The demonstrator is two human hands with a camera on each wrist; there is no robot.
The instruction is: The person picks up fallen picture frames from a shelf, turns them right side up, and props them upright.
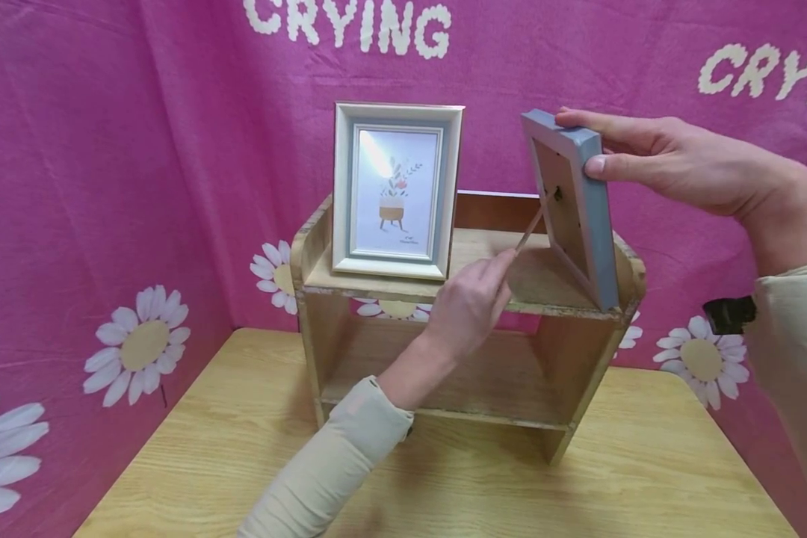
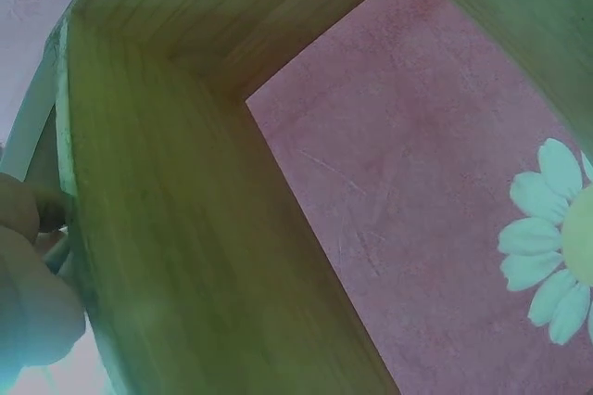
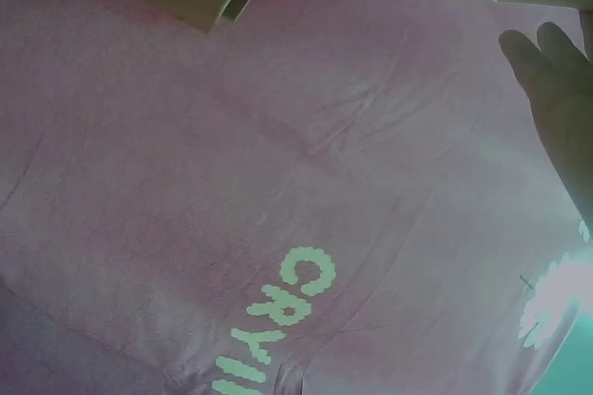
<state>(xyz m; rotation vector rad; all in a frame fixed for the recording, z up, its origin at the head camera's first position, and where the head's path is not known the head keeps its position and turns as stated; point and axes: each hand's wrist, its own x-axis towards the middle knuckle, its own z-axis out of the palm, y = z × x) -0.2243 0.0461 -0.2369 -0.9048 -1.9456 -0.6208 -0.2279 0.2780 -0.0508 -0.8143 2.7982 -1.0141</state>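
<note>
A grey-blue picture frame stands tilted on the right end of the shelf top, its brown back turned to the left. My right hand grips its upper corner, thumb on the near edge and fingers over the top. From below, my left hand pinches a thin stick whose far end meets the back of that frame near its centre. In the left wrist view, the left hand shows only partly at the left edge. Fingers of the right hand appear at the right in the right wrist view.
A second picture frame, white with a plant print, stands upright on the left of the shelf top. The small two-tier wooden shelf sits on a wood-grain table. Pink daisy-patterned cloth hangs behind and at the left.
</note>
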